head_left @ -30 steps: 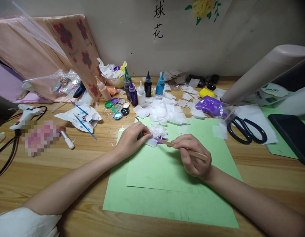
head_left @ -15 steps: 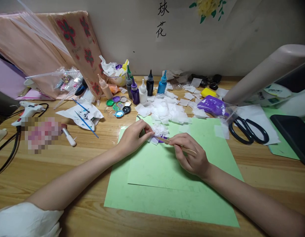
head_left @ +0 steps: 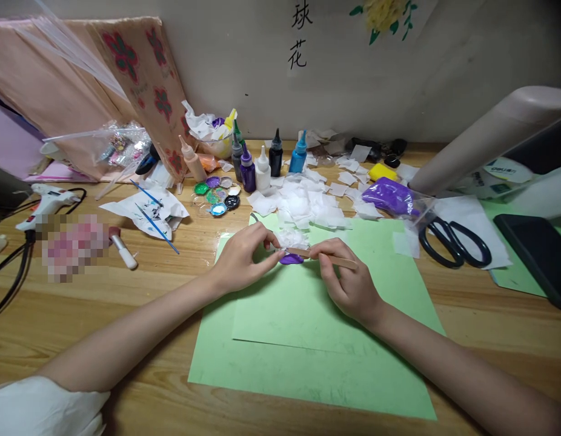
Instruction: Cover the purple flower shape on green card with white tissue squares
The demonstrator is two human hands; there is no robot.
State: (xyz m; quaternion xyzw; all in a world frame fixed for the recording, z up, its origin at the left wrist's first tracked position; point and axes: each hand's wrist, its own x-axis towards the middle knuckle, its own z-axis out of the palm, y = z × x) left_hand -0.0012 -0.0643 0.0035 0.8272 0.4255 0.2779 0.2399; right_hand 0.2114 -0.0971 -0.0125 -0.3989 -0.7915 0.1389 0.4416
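Note:
My right hand [head_left: 351,281] grips a flat wooden craft stick [head_left: 346,262], whose tip points left and lies over a purple patch of clay [head_left: 291,259]. White crumpled paper pieces [head_left: 293,238] stand in a ruffled tuft on the far side of the purple. At the near left of that tuft is my left hand [head_left: 246,257], thumb and finger pinched together close to the stick's tip. What the pinch holds is too small to tell. Beneath both hands lies green paper [head_left: 308,375], in two overlapping layers.
Behind the hands is a pile of white paper squares [head_left: 308,203], with paint bottles [head_left: 262,172] and a paint palette [head_left: 217,195] to its left. Scissors [head_left: 455,242], a bag of purple clay [head_left: 389,197] and a dark phone [head_left: 532,257] are on the right. A glue gun [head_left: 48,203] lies left.
The craft stick has turned flatter and shifted slightly left over the clay. A white paper piece by my left fingertips no longer sticks out toward me, and more purple shows.

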